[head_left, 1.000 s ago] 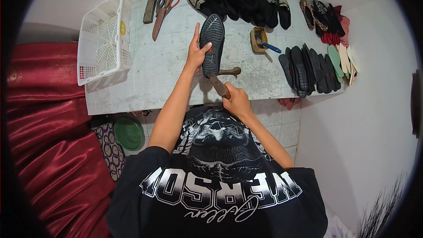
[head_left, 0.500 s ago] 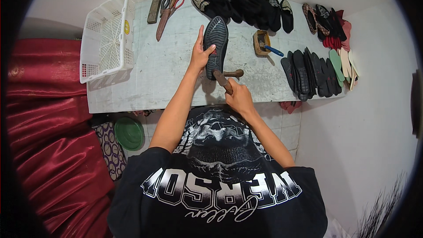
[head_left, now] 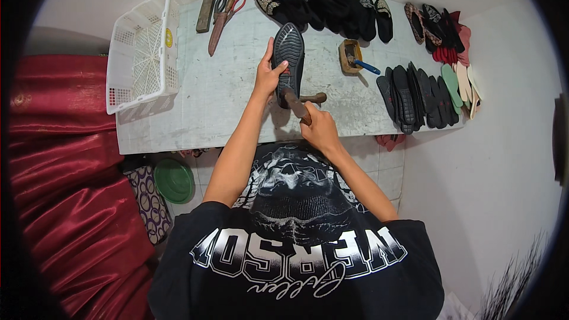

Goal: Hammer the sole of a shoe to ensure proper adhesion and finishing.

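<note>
My left hand (head_left: 269, 76) is closed around the side of a black shoe (head_left: 289, 47), with the thumb across its sole. The shoe is held sole up, toe pointing away from me, and a small red patch shows mid-sole. My right hand (head_left: 322, 128) grips the handle of a hammer (head_left: 301, 115). The hammer's head is over the heel end of the sole; whether it touches is hard to tell. Just right of the heel, a brown rod with a rounded end (head_left: 317, 98) sticks out; the rest of it is hidden behind the shoe and hammer.
A white plastic basket (head_left: 142, 90) stands at the table's left. Beside it lie a block (head_left: 205, 13), scissors (head_left: 220, 2) and red-handled pliers (head_left: 236, 7). Black shoes (head_left: 320, 9) line the back. A brush (head_left: 366, 67) rests in a tub (head_left: 349, 56); black soles (head_left: 406, 98) lie right.
The hammer's head has shifted slightly up and left over the heel. The shoe and my left hand stay almost where they were.
</note>
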`<control>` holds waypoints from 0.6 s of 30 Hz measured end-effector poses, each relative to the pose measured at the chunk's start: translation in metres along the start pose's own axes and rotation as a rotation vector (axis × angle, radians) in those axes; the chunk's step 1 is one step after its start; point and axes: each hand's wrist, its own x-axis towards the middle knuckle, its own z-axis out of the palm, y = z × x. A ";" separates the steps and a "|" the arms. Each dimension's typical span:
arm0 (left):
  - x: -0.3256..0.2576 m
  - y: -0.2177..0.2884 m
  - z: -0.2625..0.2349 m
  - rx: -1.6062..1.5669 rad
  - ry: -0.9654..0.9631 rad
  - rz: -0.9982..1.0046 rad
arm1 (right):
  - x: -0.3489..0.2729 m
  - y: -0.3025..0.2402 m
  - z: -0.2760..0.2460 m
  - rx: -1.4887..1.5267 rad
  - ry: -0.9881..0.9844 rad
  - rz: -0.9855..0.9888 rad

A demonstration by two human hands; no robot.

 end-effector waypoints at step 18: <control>-0.017 0.001 -0.003 -0.008 -0.030 -0.042 | 0.009 -0.005 0.000 0.047 0.054 -0.015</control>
